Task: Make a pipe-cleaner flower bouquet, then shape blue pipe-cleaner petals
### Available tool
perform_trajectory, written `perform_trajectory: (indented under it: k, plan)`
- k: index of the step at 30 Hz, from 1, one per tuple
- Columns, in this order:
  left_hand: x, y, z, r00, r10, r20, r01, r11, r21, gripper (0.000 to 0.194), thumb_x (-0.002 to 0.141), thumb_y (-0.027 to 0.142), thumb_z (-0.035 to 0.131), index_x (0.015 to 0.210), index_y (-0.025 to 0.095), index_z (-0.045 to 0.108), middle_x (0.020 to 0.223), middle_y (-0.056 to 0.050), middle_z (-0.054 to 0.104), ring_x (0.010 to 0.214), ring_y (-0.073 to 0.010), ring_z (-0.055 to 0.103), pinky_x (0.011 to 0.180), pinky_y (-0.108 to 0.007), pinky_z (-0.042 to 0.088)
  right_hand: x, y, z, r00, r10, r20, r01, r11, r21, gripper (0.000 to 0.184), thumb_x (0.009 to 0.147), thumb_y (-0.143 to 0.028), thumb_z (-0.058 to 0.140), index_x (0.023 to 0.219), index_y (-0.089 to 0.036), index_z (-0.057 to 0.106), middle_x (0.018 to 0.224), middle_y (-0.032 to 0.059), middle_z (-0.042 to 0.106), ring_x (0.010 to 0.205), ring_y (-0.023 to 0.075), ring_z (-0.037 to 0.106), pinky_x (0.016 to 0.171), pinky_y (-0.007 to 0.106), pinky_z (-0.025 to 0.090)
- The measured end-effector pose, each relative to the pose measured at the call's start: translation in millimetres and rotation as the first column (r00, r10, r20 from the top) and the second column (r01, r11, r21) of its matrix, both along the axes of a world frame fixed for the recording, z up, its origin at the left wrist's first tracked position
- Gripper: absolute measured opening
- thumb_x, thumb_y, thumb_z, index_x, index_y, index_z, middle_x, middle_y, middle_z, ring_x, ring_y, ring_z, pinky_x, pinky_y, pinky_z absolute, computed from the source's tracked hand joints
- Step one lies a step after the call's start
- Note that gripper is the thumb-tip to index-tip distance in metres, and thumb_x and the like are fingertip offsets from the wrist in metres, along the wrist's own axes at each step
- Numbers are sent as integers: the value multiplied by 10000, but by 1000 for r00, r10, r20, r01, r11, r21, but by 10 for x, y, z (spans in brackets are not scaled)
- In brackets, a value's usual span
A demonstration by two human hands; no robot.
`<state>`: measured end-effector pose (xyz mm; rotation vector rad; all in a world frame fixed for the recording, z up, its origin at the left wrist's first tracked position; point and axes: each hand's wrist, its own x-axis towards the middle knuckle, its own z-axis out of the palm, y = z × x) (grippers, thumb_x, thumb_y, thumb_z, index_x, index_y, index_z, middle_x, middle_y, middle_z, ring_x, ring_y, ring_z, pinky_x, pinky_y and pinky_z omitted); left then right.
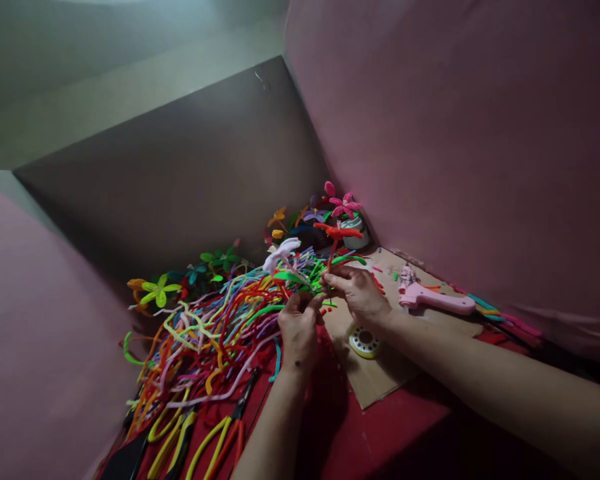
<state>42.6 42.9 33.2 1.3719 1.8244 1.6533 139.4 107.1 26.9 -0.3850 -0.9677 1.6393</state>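
Note:
My right hand [357,293] is closed in a pinch around the stem of a red pipe-cleaner flower [337,231], which stands upright above the fingers. Just below and to the left, my left hand [300,327] is also pinched, close to the lower end of that stem. What lies between its fingertips is too small to make out. A pale lilac pipe-cleaner flower [281,255] and a green leaf shape [287,276] show right behind my left hand; whether it touches them I cannot tell.
Loose coloured pipe cleaners [220,333] are heaped to the left, with yellow-handled pliers [173,437] before them. Cardboard [380,393] carries a pink glue gun [437,299] and a round white-and-yellow dial-like disc [365,341]. Finished flowers [345,205] stand in a jar [355,235] behind.

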Motion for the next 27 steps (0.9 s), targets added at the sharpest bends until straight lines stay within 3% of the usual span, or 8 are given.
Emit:
perform_trajectory:
  k: [3, 7, 14, 19, 27]
  plan:
    - [3, -3, 5, 999, -13, -50, 14, 1000, 15, 179, 667, 289, 635, 587, 155, 546, 404, 69, 466, 394, -64, 402, 427, -186, 320, -11, -25, -30, 993, 110, 50, -111, 993, 31, 213, 580, -312, 710, 667, -127, 652, 630, 14, 608, 596, 128, 547, 637, 296, 446]
    - [-29, 4, -16, 998, -59, 24, 59, 998, -2, 159, 662, 251, 630, 570, 153, 546, 416, 76, 446, 391, -56, 360, 409, -182, 300, 1, -43, -22, 966, 193, 170, -210, 974, 87, 231, 601, -352, 691, 662, -130, 670, 594, 12, 597, 585, 122, 512, 621, 271, 395]
    - [-118, -6, -75, 987, -139, -79, 140, 990, 3, 148, 673, 263, 632, 586, 157, 579, 450, 73, 445, 440, -63, 371, 446, -186, 315, 16, 43, -112, 961, 92, 260, -169, 942, 289, 215, 697, -351, 600, 663, -152, 673, 535, -16, 492, 525, 95, 343, 487, 239, 251]
    - [-106, -23, -43, 988, -103, -117, 104, 995, 2, 190, 639, 256, 654, 523, 155, 542, 422, 76, 417, 435, -58, 350, 439, -180, 295, 0, 60, -145, 948, 85, 307, -176, 942, 284, 215, 699, -342, 595, 662, -145, 674, 514, -26, 438, 515, 88, 311, 476, 240, 220]
    - [-112, 0, -29, 989, -146, 26, 148, 975, -164, 233, 650, 356, 647, 560, 147, 598, 369, 66, 436, 340, -52, 320, 372, -189, 256, -30, 0, -117, 967, 130, 221, -175, 965, 198, 213, 670, -328, 608, 770, -163, 701, 662, 10, 616, 616, 124, 481, 626, 271, 387]
